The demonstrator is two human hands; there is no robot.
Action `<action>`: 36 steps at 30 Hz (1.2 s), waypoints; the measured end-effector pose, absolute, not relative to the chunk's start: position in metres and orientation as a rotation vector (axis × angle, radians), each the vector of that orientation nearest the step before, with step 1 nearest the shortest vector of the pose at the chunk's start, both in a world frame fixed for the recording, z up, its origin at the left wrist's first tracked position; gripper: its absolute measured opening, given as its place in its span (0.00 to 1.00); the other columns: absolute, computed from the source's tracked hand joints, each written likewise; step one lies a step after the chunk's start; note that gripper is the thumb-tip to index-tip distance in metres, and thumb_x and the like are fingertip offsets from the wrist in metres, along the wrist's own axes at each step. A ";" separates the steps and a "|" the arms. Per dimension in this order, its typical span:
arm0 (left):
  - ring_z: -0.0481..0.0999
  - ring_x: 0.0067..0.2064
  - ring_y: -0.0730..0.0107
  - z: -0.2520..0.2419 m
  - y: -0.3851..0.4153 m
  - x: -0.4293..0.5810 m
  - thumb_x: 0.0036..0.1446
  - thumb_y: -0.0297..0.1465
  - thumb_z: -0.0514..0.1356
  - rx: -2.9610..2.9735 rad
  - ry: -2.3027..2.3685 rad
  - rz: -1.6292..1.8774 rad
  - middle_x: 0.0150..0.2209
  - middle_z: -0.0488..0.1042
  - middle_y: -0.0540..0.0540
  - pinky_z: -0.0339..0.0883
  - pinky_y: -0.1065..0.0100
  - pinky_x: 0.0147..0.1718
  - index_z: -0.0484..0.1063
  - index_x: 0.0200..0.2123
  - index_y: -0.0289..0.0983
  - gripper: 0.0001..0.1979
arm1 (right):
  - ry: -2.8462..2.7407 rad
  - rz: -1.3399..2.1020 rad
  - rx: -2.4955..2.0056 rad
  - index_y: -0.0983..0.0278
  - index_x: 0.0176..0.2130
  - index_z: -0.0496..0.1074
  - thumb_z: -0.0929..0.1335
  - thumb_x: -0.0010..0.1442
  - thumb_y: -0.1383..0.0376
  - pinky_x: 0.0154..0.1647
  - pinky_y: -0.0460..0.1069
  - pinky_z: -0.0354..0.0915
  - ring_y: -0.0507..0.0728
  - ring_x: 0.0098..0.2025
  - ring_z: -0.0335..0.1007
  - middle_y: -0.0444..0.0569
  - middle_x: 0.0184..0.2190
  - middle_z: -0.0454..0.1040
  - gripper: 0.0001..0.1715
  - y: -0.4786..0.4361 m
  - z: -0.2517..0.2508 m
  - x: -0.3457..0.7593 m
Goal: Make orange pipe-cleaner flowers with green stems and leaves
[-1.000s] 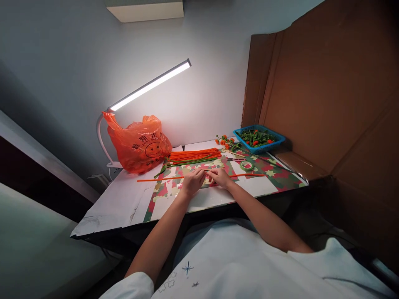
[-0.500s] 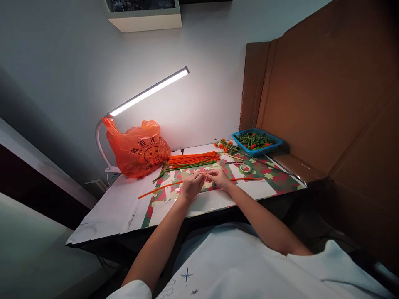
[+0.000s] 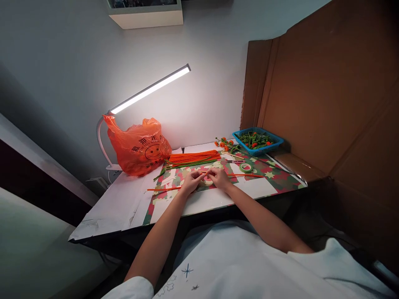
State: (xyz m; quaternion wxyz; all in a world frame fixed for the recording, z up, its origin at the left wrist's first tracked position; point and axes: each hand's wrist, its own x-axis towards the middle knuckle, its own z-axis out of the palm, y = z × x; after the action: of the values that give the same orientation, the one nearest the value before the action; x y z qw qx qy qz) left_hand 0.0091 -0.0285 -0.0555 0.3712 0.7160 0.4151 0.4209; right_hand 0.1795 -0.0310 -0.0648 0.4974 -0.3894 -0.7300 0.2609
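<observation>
One orange stem (image 3: 163, 189) (it seems one, though the middle is partly hidden) is pinched between the fingers of the left hand (image 3: 192, 182) and right hand (image 3: 220, 178), its ends jutting left and right. Its left end sits farther right than half a second ago. Beyond, the surface (image 3: 118, 203) carries one tape roll (image 3: 246, 171), one blue basket (image 3: 264, 149), one orange bag (image 3: 139, 149).

A lit lamp (image 3: 151, 89) slants above an orange bag (image 3: 137, 147); brown cardboard (image 3: 311, 99) stands rightward
</observation>
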 end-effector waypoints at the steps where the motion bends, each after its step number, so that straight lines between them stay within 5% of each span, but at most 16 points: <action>1: 0.62 0.20 0.77 -0.056 -0.028 0.009 0.51 0.47 0.62 1.805 1.054 1.078 0.19 0.67 0.52 0.53 0.74 0.19 0.69 0.24 0.35 0.20 | -1.770 0.620 -0.954 0.64 0.28 0.73 0.65 0.54 0.70 0.29 0.47 0.60 0.53 0.26 0.68 0.46 0.23 0.74 0.07 -0.031 -0.065 0.180; 6: 0.64 0.21 0.78 -0.061 -0.030 0.012 0.50 0.43 0.64 1.852 1.042 1.302 0.21 0.70 0.52 0.54 0.75 0.20 0.68 0.33 0.36 0.17 | -1.688 0.775 -0.985 0.64 0.29 0.72 0.65 0.55 0.67 0.31 0.48 0.63 0.54 0.27 0.70 0.46 0.24 0.74 0.05 -0.030 -0.066 0.180; 13: 0.69 0.26 0.75 -0.058 -0.035 0.007 0.55 0.31 0.60 2.470 1.179 1.429 0.27 0.75 0.50 0.63 0.72 0.27 0.71 0.33 0.39 0.03 | -1.516 1.067 -0.941 0.64 0.28 0.70 0.69 0.52 0.62 0.32 0.49 0.65 0.55 0.27 0.72 0.45 0.22 0.74 0.07 -0.023 -0.072 0.179; 18: 0.76 0.35 0.69 -0.059 -0.032 0.003 0.58 0.28 0.56 2.684 1.198 1.340 0.34 0.76 0.47 0.68 0.69 0.34 0.72 0.38 0.39 0.06 | -1.484 1.092 -0.931 0.64 0.28 0.70 0.69 0.51 0.60 0.32 0.49 0.64 0.54 0.27 0.71 0.45 0.23 0.73 0.08 -0.023 -0.072 0.179; 26: 0.72 0.32 0.69 -0.054 -0.039 0.007 0.66 0.34 0.49 2.817 1.461 1.011 0.35 0.73 0.45 0.57 0.70 0.27 0.73 0.37 0.40 0.13 | -1.519 1.035 -0.956 0.64 0.29 0.70 0.68 0.52 0.62 0.32 0.49 0.65 0.54 0.28 0.70 0.45 0.24 0.73 0.07 -0.026 -0.068 0.181; 36: 0.66 0.30 0.71 -0.060 -0.032 0.004 0.58 0.30 0.49 2.285 1.183 0.961 0.27 0.68 0.50 0.58 0.71 0.30 0.67 0.30 0.37 0.09 | -1.543 1.081 -0.947 0.64 0.29 0.70 0.68 0.52 0.61 0.33 0.49 0.65 0.53 0.28 0.70 0.45 0.24 0.74 0.07 -0.023 -0.074 0.181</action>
State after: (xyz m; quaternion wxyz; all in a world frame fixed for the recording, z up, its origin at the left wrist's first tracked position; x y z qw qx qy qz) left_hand 0.0036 -0.0318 -0.0604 0.1962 0.8157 0.4225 0.3430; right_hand 0.1812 -0.0231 -0.0737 0.4940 -0.3906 -0.6362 0.4457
